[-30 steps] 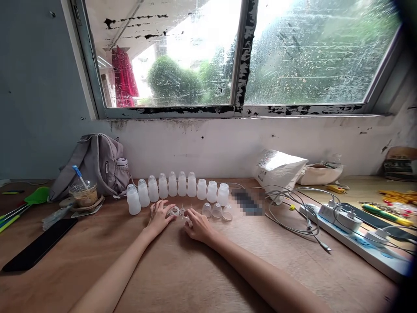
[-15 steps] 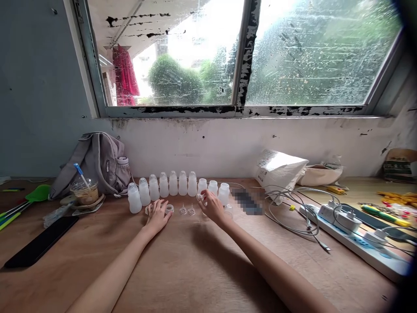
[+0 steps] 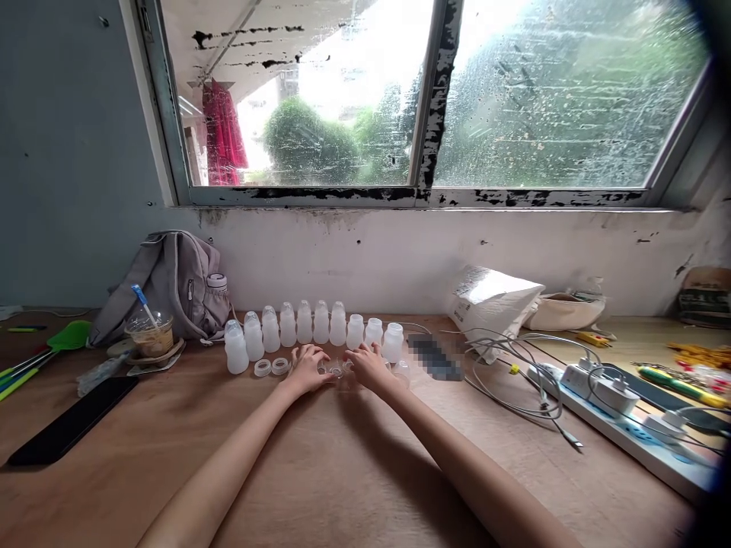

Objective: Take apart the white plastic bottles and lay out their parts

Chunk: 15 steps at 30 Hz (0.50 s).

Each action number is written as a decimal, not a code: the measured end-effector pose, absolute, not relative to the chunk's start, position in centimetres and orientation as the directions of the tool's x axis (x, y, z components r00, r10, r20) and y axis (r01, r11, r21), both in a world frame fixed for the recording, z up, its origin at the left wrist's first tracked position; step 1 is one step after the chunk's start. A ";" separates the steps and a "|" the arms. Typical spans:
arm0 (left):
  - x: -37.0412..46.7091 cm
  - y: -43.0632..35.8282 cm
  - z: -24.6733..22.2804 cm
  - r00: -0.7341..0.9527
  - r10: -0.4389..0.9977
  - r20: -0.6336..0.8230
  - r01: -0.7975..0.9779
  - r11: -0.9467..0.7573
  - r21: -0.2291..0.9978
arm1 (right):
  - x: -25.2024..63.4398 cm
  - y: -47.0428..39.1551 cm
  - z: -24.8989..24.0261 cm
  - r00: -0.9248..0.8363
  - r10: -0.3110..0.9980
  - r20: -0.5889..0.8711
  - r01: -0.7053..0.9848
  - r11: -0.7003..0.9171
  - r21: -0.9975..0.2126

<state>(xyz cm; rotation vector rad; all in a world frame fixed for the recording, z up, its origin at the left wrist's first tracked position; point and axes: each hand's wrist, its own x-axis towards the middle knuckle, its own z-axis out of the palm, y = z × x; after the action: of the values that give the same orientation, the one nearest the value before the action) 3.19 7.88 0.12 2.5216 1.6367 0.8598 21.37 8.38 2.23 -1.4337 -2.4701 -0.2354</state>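
Whether the left hand's (image 3: 309,369) or right hand's (image 3: 366,368) grip holds anything cannot be determined; stray fingertip contact could topple the clear fittings (image 3: 336,373) between them, near of the bottles (image 3: 337,327).

Brown wooden bench (image 3: 320,472), carrying a curved row of frosted bottles (image 3: 304,323), white rings (image 3: 263,367) before them, a grey backpack (image 3: 174,289), an iced drink cup (image 3: 149,333), a black slab (image 3: 74,421), a white package (image 3: 496,304), tangled cables (image 3: 485,390) and a power strip (image 3: 622,422).
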 end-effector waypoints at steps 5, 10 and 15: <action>4.1 7.7 -0.1 0.278 0.859 0.431 0.843 -0.433 0.320 | 21.1 8.1 2.5 -0.480 0.836 0.264 0.870 0.493 0.018; 4.4 7.4 -0.3 0.264 0.857 0.443 0.860 -0.417 0.295 | 21.1 8.0 2.4 -0.483 0.838 0.256 0.870 0.492 0.029; 4.3 7.6 -0.1 0.257 0.860 0.441 0.866 -0.407 0.289 | 20.8 8.1 2.1 -0.489 0.837 0.247 0.868 0.495 0.043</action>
<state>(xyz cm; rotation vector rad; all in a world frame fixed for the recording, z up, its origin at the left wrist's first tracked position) 4.28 7.56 -0.14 2.4999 1.7168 0.8645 20.84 8.15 2.08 -1.4689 -2.5441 -0.2390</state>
